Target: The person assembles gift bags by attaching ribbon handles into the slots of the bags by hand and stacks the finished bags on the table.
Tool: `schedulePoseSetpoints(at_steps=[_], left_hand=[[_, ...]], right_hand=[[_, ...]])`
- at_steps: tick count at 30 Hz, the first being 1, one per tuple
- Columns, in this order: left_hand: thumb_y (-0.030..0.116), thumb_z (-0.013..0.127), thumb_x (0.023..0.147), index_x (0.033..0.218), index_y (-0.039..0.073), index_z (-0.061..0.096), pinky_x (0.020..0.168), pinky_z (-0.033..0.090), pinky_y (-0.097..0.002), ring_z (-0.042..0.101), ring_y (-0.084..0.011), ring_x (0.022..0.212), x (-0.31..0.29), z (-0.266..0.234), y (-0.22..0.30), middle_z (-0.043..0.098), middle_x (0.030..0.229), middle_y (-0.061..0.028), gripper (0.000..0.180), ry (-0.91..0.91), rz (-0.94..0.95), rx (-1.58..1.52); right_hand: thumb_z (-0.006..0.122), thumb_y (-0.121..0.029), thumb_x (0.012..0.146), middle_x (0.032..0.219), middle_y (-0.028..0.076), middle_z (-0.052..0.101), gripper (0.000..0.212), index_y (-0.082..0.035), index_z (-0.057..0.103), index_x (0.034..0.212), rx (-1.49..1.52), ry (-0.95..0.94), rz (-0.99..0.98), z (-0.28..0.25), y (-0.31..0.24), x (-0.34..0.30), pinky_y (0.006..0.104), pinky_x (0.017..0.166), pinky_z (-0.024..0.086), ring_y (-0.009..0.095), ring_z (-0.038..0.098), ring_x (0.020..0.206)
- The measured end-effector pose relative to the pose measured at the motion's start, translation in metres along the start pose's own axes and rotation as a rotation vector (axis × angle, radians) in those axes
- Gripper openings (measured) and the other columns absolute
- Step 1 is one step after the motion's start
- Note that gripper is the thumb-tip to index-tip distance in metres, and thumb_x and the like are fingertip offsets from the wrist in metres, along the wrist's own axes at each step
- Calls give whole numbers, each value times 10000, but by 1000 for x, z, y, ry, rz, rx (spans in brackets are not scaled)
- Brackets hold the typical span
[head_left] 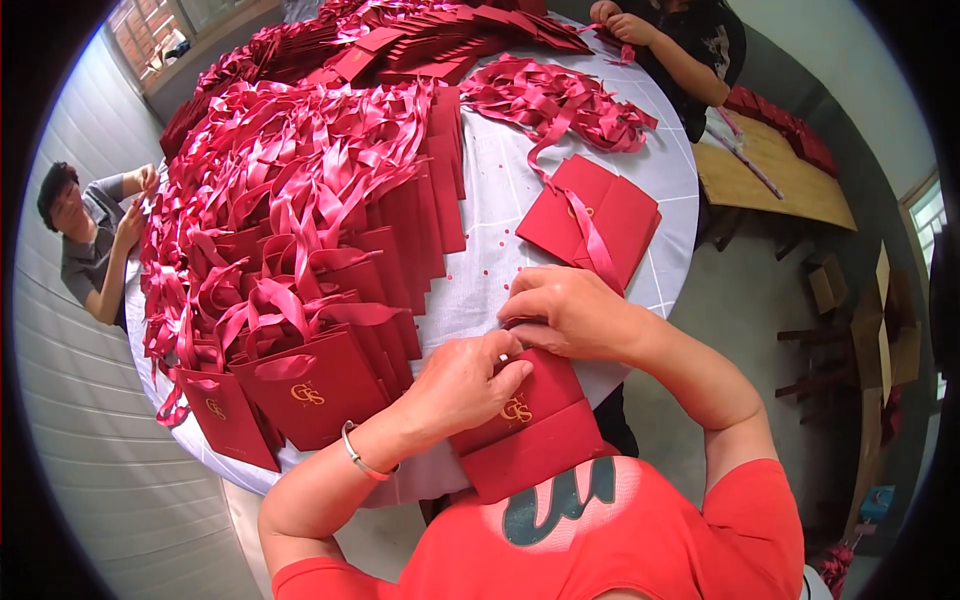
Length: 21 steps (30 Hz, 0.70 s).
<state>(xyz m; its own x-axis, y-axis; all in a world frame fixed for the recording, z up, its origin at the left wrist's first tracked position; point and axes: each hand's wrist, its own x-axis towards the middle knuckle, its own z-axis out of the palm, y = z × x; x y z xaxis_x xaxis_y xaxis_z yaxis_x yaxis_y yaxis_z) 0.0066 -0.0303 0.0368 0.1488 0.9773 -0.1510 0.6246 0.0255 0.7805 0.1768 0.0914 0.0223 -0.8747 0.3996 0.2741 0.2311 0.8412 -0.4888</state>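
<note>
A dark red paper gift bag (530, 446) with a gold emblem lies at the table's near edge, against my shirt. Both hands meet at its top edge. My left hand (465, 380), with a ring and a bracelet on that arm, has its fingers closed on the bag's rim. The fingers of my right hand (565, 312) are bent and pinched at the same edge; what lies between them is hidden. Just beyond my right hand sits a stack of flat red bags (592, 215), with a pink ribbon (590, 240) trailing across it.
Rows of ribboned red bags (300, 200) fill the left of the round, white-covered table (480, 190). A heap of loose pink ribbons (560, 100) lies farther back. One person (95, 240) works at the left, another (690, 50) at the far right. A wooden table (780, 180) stands right.
</note>
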Motion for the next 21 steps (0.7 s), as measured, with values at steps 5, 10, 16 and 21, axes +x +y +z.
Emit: schedulePoseSetpoints(at_steps=[5, 10, 16, 21], left_hand=[[240, 635, 920, 950, -3, 660, 716, 506, -492, 656, -426, 813, 0, 5, -11, 659, 816, -256, 247, 3, 52, -25], [171, 649, 923, 944, -34, 654, 650, 502, -380, 617, -234, 665, 4, 0, -20, 627, 737, -204, 207, -43, 47, -95], [109, 556, 1016, 1102, -22, 648, 800, 499, -235, 582, -55, 878, 8, -8, -25, 662, 936, 14, 181, -234, -142, -489], [113, 541, 1022, 1136, -3, 636, 825, 496, -233, 591, -51, 904, 8, -8, -29, 662, 984, 19, 188, -290, -186, -630]], right_hand=[[754, -132, 810, 911, 103, 667, 153, -25, 713, 911, 118, -145, -51, 2, 2, 9, 377, 742, 527, 285, 660, 843], [688, -78, 909, 773, 81, 694, 90, 11, 684, 904, 483, 77, 345, -12, -4, 0, 276, 628, 523, 123, 670, 700], [751, -41, 857, 771, 59, 681, 74, 9, 707, 889, 367, 148, 240, -16, -14, -32, 244, 590, 493, 94, 623, 657], [793, -9, 792, 812, 96, 661, 126, -7, 718, 893, 312, 321, 125, 1, -24, -45, 291, 598, 504, 187, 646, 695]])
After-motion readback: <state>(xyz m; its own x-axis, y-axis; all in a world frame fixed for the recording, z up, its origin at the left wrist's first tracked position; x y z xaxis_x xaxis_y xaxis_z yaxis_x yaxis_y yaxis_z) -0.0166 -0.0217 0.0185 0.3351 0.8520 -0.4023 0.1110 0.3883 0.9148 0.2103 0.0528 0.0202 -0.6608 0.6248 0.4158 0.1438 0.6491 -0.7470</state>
